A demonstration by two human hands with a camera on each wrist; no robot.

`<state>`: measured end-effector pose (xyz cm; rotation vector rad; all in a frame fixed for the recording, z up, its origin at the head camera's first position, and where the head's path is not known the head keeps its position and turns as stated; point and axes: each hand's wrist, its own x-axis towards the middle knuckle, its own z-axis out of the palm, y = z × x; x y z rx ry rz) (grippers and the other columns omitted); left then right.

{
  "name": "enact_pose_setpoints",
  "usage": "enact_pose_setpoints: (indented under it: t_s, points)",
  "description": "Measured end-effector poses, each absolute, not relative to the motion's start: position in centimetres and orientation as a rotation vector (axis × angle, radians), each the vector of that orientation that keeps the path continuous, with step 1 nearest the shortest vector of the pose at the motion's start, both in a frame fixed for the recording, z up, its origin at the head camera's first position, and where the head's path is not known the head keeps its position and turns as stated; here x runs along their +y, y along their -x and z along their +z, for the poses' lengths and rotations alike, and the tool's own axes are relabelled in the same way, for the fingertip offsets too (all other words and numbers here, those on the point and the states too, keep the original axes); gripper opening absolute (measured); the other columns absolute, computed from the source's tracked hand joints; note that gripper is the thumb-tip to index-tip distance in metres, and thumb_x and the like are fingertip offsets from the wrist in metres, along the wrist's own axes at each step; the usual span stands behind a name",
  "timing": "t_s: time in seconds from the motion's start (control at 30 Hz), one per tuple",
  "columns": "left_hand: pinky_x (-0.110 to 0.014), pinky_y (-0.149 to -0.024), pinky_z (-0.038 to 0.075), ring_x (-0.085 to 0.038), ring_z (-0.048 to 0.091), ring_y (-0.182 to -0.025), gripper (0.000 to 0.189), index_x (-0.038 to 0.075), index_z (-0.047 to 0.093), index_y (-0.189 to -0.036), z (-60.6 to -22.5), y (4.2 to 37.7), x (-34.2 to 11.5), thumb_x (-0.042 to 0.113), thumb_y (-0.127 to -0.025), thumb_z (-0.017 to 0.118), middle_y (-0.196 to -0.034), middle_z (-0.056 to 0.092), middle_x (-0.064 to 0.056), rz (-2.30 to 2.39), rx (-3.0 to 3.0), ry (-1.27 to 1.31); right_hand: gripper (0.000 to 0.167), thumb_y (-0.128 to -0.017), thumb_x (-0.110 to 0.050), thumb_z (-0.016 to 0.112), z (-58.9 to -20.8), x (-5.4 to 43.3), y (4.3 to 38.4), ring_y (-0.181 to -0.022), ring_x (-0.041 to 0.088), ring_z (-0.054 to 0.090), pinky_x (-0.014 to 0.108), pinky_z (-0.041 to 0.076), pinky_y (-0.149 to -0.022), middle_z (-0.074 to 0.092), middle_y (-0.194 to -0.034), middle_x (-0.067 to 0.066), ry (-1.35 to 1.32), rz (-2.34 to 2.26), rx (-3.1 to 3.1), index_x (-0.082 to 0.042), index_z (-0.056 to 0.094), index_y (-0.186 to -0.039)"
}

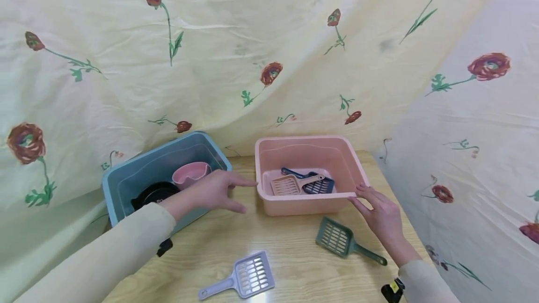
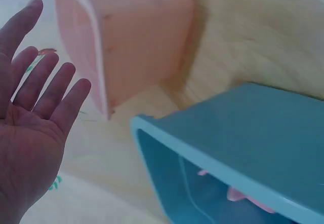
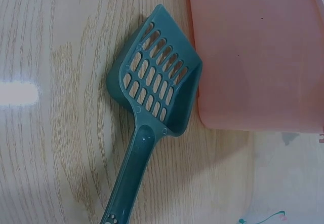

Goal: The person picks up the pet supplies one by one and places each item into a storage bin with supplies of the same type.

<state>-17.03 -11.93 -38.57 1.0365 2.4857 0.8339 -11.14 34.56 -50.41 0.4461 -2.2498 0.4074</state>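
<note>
A pink litter box (image 1: 305, 205) stands on the table, with a beige litter scoop (image 1: 288, 185) and a dark blue litter scoop (image 1: 326, 186) inside. My right hand (image 1: 382, 214) holds its front right corner, fingers over the rim and thumb at the front. My left hand (image 1: 214, 191) is at its left side, fingers extended, fingertips right at the rim; in the left wrist view the palm (image 2: 33, 138) shows with spread fingers. Below the right hand lies a green litter scoop (image 3: 157, 82), close to the box's front wall.
At the left is a blue litter box (image 1: 164, 153) with a pink scoop-like cup (image 1: 191, 172) and a black round item (image 1: 157, 193) in it. A lavender litter scoop (image 1: 252, 275) lies at the table's front. Flower-printed cloth (image 1: 236, 36) hangs behind the table (image 1: 294, 265).
</note>
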Motion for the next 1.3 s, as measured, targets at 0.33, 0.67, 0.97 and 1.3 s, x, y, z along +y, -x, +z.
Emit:
enact_pose_setpoints:
  t_s: [0.33,0.67,0.97,1.3]
  points:
    - [-0.045,-0.11,0.055,-0.019,0.067,-0.131,0.063,0.019,0.071,-0.142,-43.5,12.5,-15.1,0.031,-0.084,0.094,-0.139,0.072,0.005,0.742,2.395,-1.056,0.077,-0.104,-0.069,0.049,-50.3,34.7,11.1,-0.097,0.042,0.078,0.046,0.059,-0.089,0.08,-0.107,0.02,-0.422,0.379,-2.291,0.0,0.081,-0.096]
    - [-0.057,-0.111,0.051,-0.025,0.064,-0.131,0.072,0.023,0.069,-0.144,-49.3,9.7,-16.6,0.025,-0.078,0.098,-0.14,0.071,0.007,0.661,2.29,-0.784,0.071,-0.105,-0.065,0.052,-50.1,34.4,11.3,-0.093,0.043,0.078,0.034,0.055,-0.099,0.08,-0.105,0.019,-0.439,0.407,-2.231,-0.001,0.081,-0.095]
    - [-0.049,-0.11,0.054,-0.018,0.066,-0.127,0.077,0.02,0.07,-0.141,-53.8,7.5,-16.8,0.038,-0.072,0.1,-0.137,0.072,0.009,0.635,2.302,-0.839,0.072,-0.105,-0.066,0.051,-50.2,34.4,11.2,-0.092,0.042,0.079,0.045,0.059,-0.089,0.08,-0.105,0.018,-0.441,0.398,-2.23,-0.002,0.082,-0.095]
    - [-0.053,-0.109,0.053,-0.018,0.066,-0.127,0.077,0.024,0.07,-0.141,-55.9,6.1,-16.2,0.052,-0.074,0.097,-0.137,0.071,0.01,0.56,2.353,-0.805,0.072,-0.105,-0.064,0.051,-50.1,34.3,11.0,-0.092,0.041,0.079,0.044,0.059,-0.091,0.08,-0.104,0.019,-0.45,0.403,-2.246,0.0,0.082,-0.094]
